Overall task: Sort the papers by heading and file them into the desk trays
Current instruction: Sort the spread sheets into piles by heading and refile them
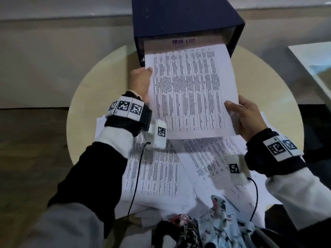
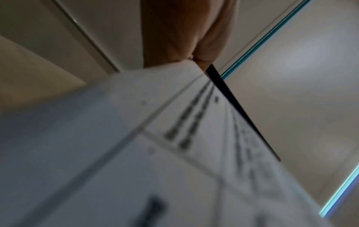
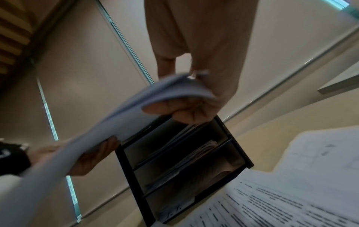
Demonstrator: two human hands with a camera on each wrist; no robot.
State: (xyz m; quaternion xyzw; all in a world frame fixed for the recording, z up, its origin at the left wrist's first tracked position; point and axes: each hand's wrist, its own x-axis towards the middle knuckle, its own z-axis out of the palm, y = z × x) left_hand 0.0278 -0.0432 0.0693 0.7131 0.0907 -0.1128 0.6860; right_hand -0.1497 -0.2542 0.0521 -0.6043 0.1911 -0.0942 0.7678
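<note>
**Sheet held in front of the tray box**

A round table carries a dark tray box at its far side and loose papers at its near side. A printed sheet is held between them, its far edge at the top tray. It is pinched at the left edge by the left hand and at the right near corner by the right hand.

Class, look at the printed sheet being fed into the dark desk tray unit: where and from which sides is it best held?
Hold the sheet by its two long side edges, as the left hand and right hand do, thumbs on top. It is thin and floppy, and its far edge must stay free to enter the desk tray unit.
</note>
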